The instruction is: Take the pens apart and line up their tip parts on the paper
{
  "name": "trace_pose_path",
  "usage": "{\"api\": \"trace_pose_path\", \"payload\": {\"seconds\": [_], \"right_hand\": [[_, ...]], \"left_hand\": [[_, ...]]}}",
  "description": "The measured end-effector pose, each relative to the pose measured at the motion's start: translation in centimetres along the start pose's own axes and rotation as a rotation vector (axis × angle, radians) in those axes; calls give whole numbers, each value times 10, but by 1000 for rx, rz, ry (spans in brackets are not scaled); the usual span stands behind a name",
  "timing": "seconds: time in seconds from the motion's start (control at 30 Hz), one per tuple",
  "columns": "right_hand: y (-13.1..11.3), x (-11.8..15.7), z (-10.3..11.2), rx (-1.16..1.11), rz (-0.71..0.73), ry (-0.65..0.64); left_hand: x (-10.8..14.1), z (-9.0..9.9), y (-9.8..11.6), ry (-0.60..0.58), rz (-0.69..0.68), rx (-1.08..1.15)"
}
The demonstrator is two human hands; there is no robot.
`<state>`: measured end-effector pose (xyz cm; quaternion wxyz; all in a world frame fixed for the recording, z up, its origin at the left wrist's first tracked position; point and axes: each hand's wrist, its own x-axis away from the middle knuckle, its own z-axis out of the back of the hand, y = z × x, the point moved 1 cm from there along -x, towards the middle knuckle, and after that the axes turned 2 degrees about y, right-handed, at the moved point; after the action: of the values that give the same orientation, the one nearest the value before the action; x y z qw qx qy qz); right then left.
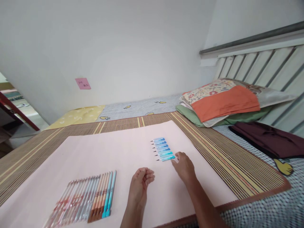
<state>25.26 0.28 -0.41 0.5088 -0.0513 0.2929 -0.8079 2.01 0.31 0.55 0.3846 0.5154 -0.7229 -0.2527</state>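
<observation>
On a pale pink sheet (pixel 123 148), a column of several short blue and turquoise pens (pixel 162 148) lies side by side, dark tips to the left. My right hand (pixel 184 166) is at the right end of the nearest pen, thumb and forefinger apart and curved around its end, with no firm hold visible. Left of it, my left hand (pixel 142 182) hovers over the sheet, fingers loosely curled and holding nothing that I can see. To its left lies a row of long pens (pixel 83 199), some clear-wrapped, others tan-and-brown or light blue.
The sheet lies on a striped mat (pixel 213 152) over a checked bedcover. Stacked pillows (pixel 225 101) and a folded maroon cloth (pixel 268 139) are at the right, beside a slatted headboard (pixel 282 76). A pink note (pixel 83 83) is stuck to the white wall.
</observation>
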Motion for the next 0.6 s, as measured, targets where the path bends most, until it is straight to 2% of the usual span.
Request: {"api": "trace_pose_path", "payload": {"seconds": [0.6], "right_hand": [[-5,-1,-2,89,5,-19]], "left_hand": [[-3,3,-4,3,-14,-16]]}}
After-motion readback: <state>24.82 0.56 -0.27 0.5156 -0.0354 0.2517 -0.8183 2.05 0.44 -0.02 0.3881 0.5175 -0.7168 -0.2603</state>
